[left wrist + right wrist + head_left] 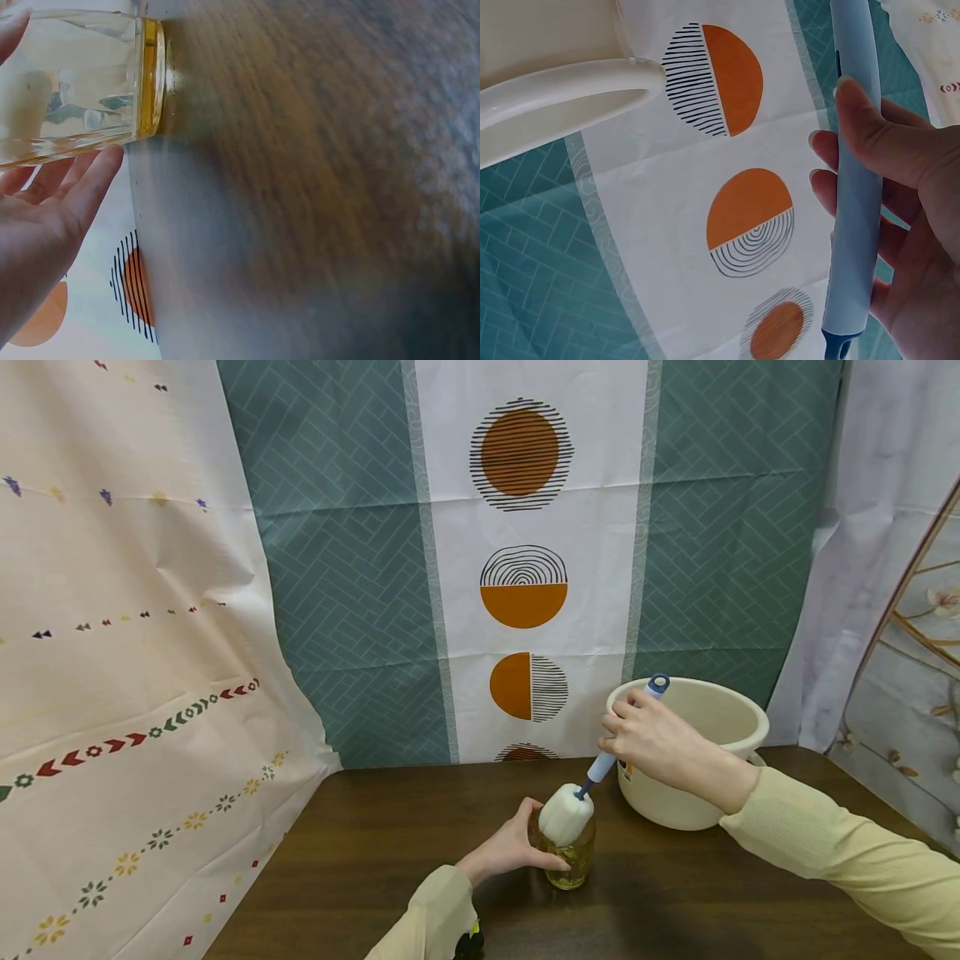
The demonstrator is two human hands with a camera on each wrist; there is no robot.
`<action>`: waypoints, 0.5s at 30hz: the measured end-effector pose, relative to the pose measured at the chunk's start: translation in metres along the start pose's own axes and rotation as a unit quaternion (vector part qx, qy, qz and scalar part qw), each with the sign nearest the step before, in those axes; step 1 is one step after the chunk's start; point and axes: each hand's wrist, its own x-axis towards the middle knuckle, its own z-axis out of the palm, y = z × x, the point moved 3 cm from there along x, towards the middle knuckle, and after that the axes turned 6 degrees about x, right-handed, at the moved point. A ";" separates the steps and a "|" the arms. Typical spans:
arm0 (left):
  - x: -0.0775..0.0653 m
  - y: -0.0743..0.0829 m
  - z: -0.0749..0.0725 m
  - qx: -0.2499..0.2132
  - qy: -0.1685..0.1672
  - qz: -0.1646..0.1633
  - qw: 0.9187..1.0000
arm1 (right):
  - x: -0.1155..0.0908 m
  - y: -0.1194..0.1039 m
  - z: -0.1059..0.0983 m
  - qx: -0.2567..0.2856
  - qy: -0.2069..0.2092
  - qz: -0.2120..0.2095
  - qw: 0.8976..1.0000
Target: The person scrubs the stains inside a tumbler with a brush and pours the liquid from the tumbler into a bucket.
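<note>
An amber glass (572,864) stands upright on the brown table, its faceted wall and thick base clear in the left wrist view. My left hand (513,847) holds it round the side, thumb in front and fingers behind. In my right hand (648,735) is a bottle brush, gripped by its light blue handle (857,225) and tilted up to the right. The brush's white sponge head (566,815) sits at the glass's mouth, its lower part inside and its upper part above the rim.
A large cream basin (675,802) stands behind and below my right forearm. Patterned cloths (345,568) hang at the back and along both sides of the wooden table (360,827). A small black object (470,942) shows beside the left sleeve.
</note>
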 end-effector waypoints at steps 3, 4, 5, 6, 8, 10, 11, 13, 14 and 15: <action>0.000 0.000 0.000 -0.006 0.000 0.006 1.000 | 0.000 0.000 0.000 -0.004 -0.001 0.000 1.000; 0.000 0.001 0.000 -0.008 0.000 0.009 1.000 | 0.000 0.000 0.000 -0.005 -0.002 0.001 1.000; 0.000 0.001 0.000 -0.010 0.000 0.012 1.000 | 0.000 0.000 0.000 -0.008 -0.003 0.001 1.000; -0.001 0.001 0.000 -0.010 0.000 0.013 1.000 | 0.000 -0.001 -0.001 -0.009 -0.004 0.001 1.000; -0.001 0.001 0.000 -0.009 0.001 0.014 1.000 | 0.000 -0.001 -0.002 -0.013 -0.006 0.001 1.000; -0.001 0.001 0.000 -0.007 0.001 0.013 1.000 | 0.001 -0.001 -0.003 -0.015 -0.008 0.002 1.000; 0.000 0.001 0.000 -0.006 0.001 0.012 1.000 | 0.001 -0.001 -0.003 -0.016 -0.008 0.002 1.000; -0.001 0.001 0.000 -0.005 -0.001 0.009 1.000 | 0.001 -0.001 -0.004 -0.016 -0.008 0.002 1.000; -0.001 0.001 0.000 -0.003 -0.001 0.007 1.000 | 0.001 -0.001 -0.004 -0.016 -0.008 0.002 1.000; -0.001 0.001 0.000 -0.001 -0.001 0.005 1.000 | 0.001 -0.001 -0.004 -0.017 -0.009 0.002 1.000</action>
